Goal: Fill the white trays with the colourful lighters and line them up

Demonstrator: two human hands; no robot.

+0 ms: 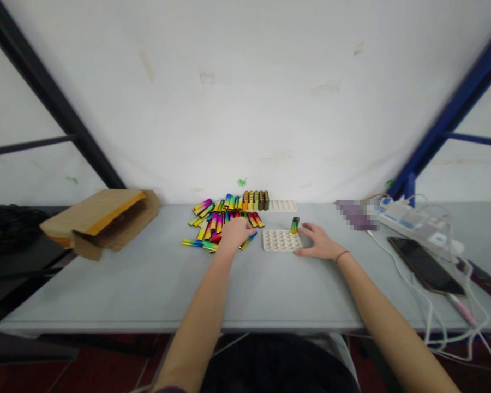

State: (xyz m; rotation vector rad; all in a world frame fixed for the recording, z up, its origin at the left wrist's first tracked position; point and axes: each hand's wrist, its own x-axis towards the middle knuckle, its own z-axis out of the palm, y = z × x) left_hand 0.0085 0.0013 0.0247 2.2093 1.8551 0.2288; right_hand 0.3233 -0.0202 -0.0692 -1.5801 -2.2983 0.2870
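A loose pile of shiny, rainbow-coloured metallic tubes (pixel 207 229), seemingly small casings, lies left of centre. My left hand (pixel 234 233) is over its right side, fingers curled and mostly hidden; one blue-and-yellow tube (pixel 247 241) lies right by the fingertips. Beside it is a white tray (pixel 281 242) with rows of round holes. A single green-and-yellow tube (pixel 295 225) stands upright at the tray's far right corner. My right hand (pixel 319 243) rests at the tray's right edge, thumb and fingers spread, fingertips close to that standing tube.
Behind, a second white tray (pixel 284 206) carries several upright tubes (pixel 256 200) on its left. An open cardboard box (pixel 102 221) lies at left. On the right are a dark phone (pixel 427 265), a white power strip (pixel 421 226), loose cables and a blurred purple object (pixel 357 214).
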